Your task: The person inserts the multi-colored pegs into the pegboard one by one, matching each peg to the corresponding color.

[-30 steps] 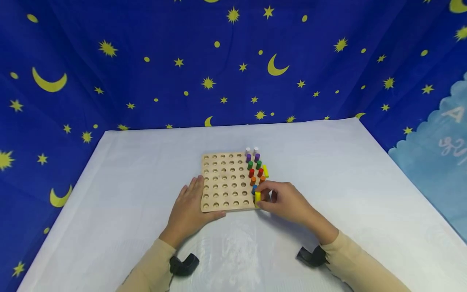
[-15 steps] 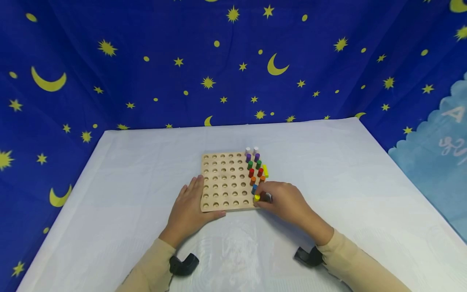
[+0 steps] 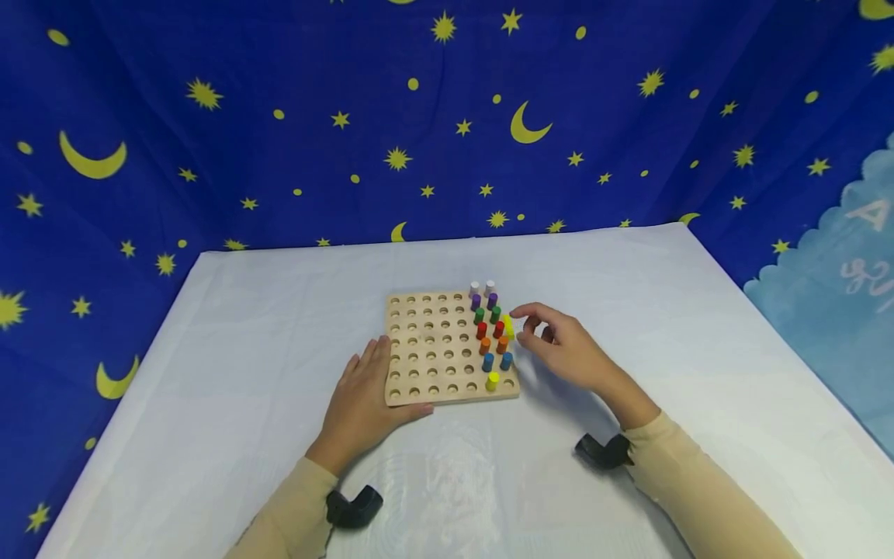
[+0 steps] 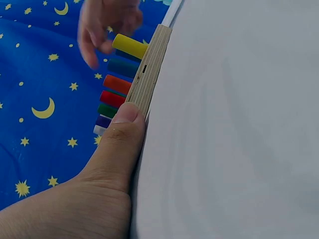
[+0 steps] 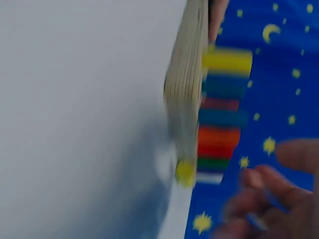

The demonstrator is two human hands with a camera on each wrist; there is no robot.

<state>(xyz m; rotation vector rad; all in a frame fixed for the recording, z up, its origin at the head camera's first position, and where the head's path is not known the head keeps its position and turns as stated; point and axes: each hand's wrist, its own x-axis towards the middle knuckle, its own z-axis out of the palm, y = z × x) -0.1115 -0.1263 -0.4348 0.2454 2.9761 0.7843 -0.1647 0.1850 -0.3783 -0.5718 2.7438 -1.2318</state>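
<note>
A wooden board point(image 3: 421, 349) with rows of holes lies on the table. Pegs stand in its two right columns: white, purple, green, red point(image 3: 482, 331), orange and blue point(image 3: 506, 361) pairs, with one yellow peg point(image 3: 492, 381) in the front row. Another yellow peg point(image 3: 508, 328) lies beside the board's right edge. My left hand point(image 3: 361, 400) rests along the board's left side, its thumb point(image 4: 126, 113) against the front edge. Thumb and index finger parted, my right hand point(image 3: 569, 348) hovers just right of the lying peg and holds nothing; in the right wrist view the hand point(image 5: 279, 199) is blurred.
The white table point(image 3: 279, 310) extends around the board. Behind it hangs a blue cloth point(image 3: 335, 155) with yellow stars and moons. A light blue panel point(image 3: 838, 272) with lettering stands at the far right. Black wrist mounts sit under both wrists, the left one point(image 3: 355, 507) resting near the table front.
My right hand has let go of the yellow peg, now upright in the front row, and has moved back and right to the lying yellow peg. My left hand has not moved.
</note>
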